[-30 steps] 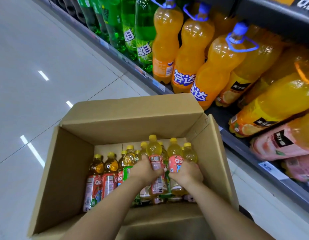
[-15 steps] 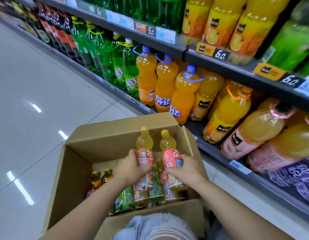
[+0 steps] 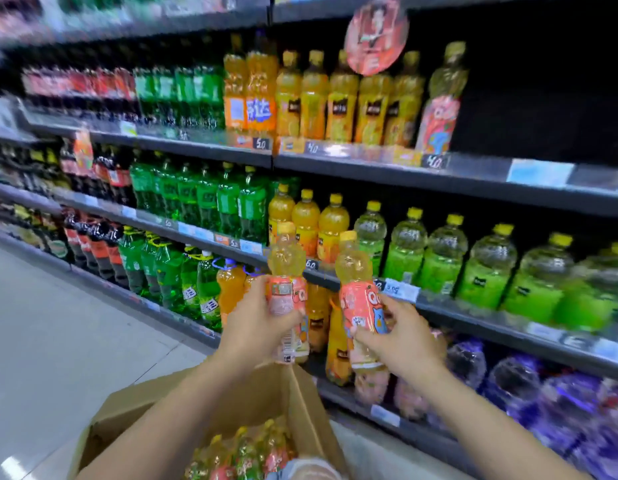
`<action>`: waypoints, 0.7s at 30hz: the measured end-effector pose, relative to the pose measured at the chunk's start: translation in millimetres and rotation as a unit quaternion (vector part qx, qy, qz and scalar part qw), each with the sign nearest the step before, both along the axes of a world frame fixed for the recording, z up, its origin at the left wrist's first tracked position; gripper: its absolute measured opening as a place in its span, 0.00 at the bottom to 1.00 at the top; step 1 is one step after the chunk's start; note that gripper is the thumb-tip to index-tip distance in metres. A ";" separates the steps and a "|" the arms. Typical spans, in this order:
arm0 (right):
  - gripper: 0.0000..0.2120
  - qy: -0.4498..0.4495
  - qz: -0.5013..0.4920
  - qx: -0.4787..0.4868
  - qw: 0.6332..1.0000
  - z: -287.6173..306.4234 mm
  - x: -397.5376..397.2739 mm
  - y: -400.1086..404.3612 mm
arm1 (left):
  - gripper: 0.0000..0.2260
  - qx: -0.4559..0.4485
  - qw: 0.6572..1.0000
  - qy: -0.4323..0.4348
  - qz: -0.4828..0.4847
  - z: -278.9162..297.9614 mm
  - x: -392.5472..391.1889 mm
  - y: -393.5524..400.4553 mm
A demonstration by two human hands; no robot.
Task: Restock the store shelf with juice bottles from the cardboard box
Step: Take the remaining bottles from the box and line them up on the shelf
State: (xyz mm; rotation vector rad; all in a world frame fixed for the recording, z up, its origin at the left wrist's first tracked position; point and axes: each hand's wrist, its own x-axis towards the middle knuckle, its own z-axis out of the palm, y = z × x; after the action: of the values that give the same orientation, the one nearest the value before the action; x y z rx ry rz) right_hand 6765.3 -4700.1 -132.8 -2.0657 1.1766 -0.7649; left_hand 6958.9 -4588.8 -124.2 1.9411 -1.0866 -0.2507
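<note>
Pink-label juice bottles, 2: left hand fingers wrap one, right hand fingers pinch other. Held upright above cardboard box, prob for shelf gap at 1 o'clock.

Bottles in box, shelf behind, floor left

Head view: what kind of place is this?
A shop's drinks aisle, most likely a supermarket: long tiered shelves packed with soft-drink bottles, price tags along the shelf edges, and a cardboard box of juice bottles being unpacked.
</note>
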 end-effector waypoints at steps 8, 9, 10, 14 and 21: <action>0.28 -0.149 -0.104 -0.133 0.974 131.3 -108.5 12.0 | 0.23 -0.147 0.982 -0.062 -0.101 140.7 -82.9 -28.5; 0.29 -0.160 -0.115 -0.144 0.970 144.6 -119.4 12.7 | 0.24 -0.165 0.978 -0.067 -0.109 154.7 -92.4 -31.5; 0.30 -0.170 -0.123 -0.153 0.966 156.4 -129.7 13.2 | 0.24 -0.180 0.974 -0.069 -0.116 167.5 -101.2 -34.7; 0.37 -0.176 -0.147 -0.182 0.956 191.0 -161.5 7.0 | 0.26 -0.225 0.960 -0.080 -0.145 204.4 -125.2 -56.5; 0.46 -0.161 -0.202 -0.245 0.934 230.3 -188.5 -50.0 | 0.24 -0.247 0.949 -0.072 -0.180 237.5 -141.2 -130.0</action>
State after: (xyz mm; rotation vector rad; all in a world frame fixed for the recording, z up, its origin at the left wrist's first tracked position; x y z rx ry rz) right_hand 6576.8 -4750.1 97.5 -1.9728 1.3301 -1.6720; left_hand 6817.7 -4718.7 113.3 1.3241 -1.4436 -0.0235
